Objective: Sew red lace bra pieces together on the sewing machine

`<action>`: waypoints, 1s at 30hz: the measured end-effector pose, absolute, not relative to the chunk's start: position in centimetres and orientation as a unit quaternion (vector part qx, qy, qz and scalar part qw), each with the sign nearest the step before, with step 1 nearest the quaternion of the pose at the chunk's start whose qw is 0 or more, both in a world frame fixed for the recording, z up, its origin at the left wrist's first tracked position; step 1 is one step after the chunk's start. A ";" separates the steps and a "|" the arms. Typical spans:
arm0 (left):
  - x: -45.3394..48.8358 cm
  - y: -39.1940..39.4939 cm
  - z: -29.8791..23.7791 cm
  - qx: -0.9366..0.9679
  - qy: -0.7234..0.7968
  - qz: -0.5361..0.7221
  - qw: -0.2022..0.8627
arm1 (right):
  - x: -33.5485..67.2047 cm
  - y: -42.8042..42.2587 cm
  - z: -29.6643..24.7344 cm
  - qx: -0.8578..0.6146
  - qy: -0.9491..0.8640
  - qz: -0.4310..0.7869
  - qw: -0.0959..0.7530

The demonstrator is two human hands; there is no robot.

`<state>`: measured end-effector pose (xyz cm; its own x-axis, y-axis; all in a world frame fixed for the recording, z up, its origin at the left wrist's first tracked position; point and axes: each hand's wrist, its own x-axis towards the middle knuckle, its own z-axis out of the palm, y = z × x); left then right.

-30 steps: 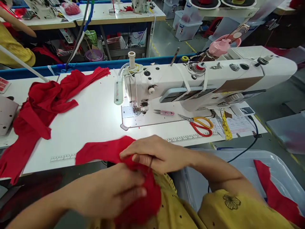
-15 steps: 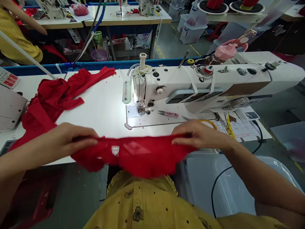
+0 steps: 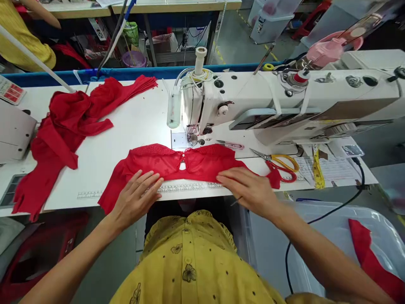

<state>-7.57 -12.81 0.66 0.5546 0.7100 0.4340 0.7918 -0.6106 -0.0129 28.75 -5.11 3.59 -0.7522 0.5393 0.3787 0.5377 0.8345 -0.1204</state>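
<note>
A red lace bra point(image 3: 209, 162) lies spread along the front edge of the white sewing table, its cups towards the sewing machine point(image 3: 205, 101). A ruler scale point(image 3: 193, 187) shows on the tabletop beneath its lower edge. My left hand point(image 3: 137, 194) rests on the left side of the bra, palm down with fingers apart. On the right side, my right hand point(image 3: 248, 188) lies with fingers stretched over the lower band. A thin dark tip point(image 3: 236, 201) shows below its thumb; whether the hand holds it is unclear.
Scissors point(image 3: 278, 162) with yellow and red handles and pink thread snips point(image 3: 230, 145) lie right of the needle area. More red garments point(image 3: 69, 122) are heaped at left. A clear plastic bin point(image 3: 268, 240) stands below right, a red piece point(image 3: 368, 249) in it. Another person's yellow sleeve point(image 3: 25, 38) appears upper left.
The bra, held up stretched between both hands before, now lies on the table. Both hands have let go of its ends and moved inward onto it. The scissors are now in plain view.
</note>
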 end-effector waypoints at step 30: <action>-7.1 -3.1 2.5 -0.876 -0.452 0.019 -0.166 | 20.9 2.6 1.8 -0.181 -0.967 0.158 0.091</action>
<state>-7.05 -3.09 2.49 0.5902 0.7862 -0.1830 0.7986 -0.5355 0.2748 20.89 2.64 1.79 -0.9182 0.3779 0.1189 0.3204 0.8849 -0.3381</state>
